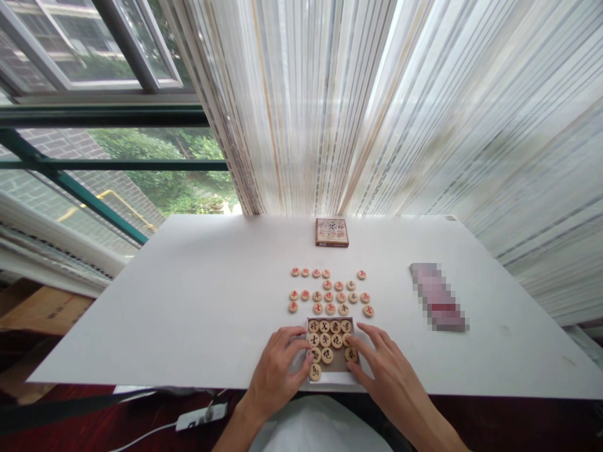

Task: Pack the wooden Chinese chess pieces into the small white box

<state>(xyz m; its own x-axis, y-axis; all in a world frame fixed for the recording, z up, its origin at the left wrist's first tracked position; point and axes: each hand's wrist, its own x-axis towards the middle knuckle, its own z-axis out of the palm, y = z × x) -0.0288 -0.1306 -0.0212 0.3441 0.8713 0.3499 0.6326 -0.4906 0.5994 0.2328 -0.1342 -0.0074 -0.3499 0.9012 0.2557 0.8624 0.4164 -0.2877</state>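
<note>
Both hands are bare, palm down, and angled inward toward each other at the bottom centre of the view. The left hand (276, 376) has its fingers (296, 345) curled forward, tips close together; whether they grip anything is hard to tell from this view. The right hand (381, 370) has its fingers (370, 336) spread and lightly arched. The left forearm (238, 430) and right forearm (436, 424) slope in from the lower edge, both bare

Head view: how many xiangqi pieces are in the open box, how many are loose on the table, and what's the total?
Xiangqi pieces in the open box: 12
Xiangqi pieces loose on the table: 20
Total: 32
</note>
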